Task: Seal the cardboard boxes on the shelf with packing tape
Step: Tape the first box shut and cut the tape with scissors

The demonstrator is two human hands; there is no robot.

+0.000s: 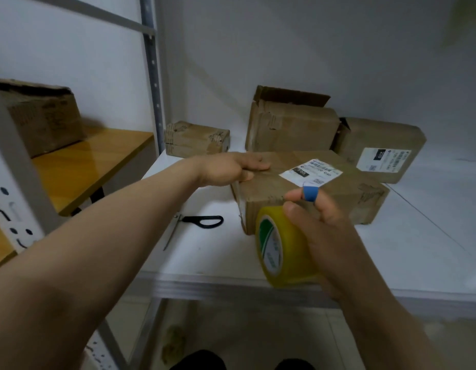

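Step in hand, as judged: taping the front box (311,188), which lies on the white shelf (205,257); the left hand (231,169) presses flat fingers on its top left edge; the right hand (325,225) grips the tape roll (282,247) before the near face. Next move: draw tape taut across the top; scissors (202,221) lie near for cutting.

White shelf (391,249) bears cardboard boxes (346,189) and scissors (205,221)
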